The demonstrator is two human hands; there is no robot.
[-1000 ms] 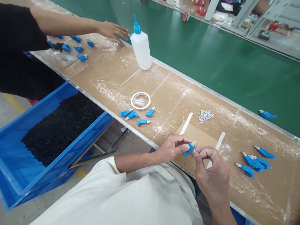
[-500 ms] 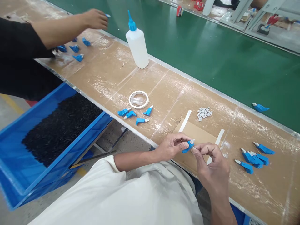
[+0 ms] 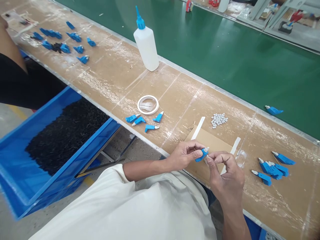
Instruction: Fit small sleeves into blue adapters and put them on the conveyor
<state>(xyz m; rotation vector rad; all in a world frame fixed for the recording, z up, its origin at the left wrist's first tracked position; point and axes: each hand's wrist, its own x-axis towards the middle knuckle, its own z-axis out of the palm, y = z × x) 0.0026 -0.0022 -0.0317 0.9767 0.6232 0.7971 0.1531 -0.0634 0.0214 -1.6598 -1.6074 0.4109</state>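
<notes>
A left hand [image 3: 183, 155] clamps a small, angular blue plastic part [image 3: 201, 155] between thumb and fingers, its pale tip jutting upward, as the thumb and forefinger of the right hand [image 3: 226, 173] meet at the part's near edge; whether they pinch some tiny piece cannot be told. Directly beneath the grip lies a flat, matte cardboard sheet [image 3: 215, 143], flanked by two white strips [image 3: 198, 128]. Just beyond sits a loose heap of pebble-like grey pieces [image 3: 219, 120]. To the right of the grip, a cluster of pale-tipped blue parts [image 3: 265, 179] rests on the scuffed, glossy brown worktop [image 3: 175, 96]. To the left, four similar parts [image 3: 150, 127] lie beside a smooth white ring [image 3: 152, 112], with a translucent, square-shouldered bottle [image 3: 147, 46] topped by a blue nozzle farther off. Past the worktop stretches a sleek green surface [image 3: 212, 60]; well left of the grip, a blue plastic bin [image 3: 15, 173] holds a mound of black pieces [image 3: 67, 133].
</notes>
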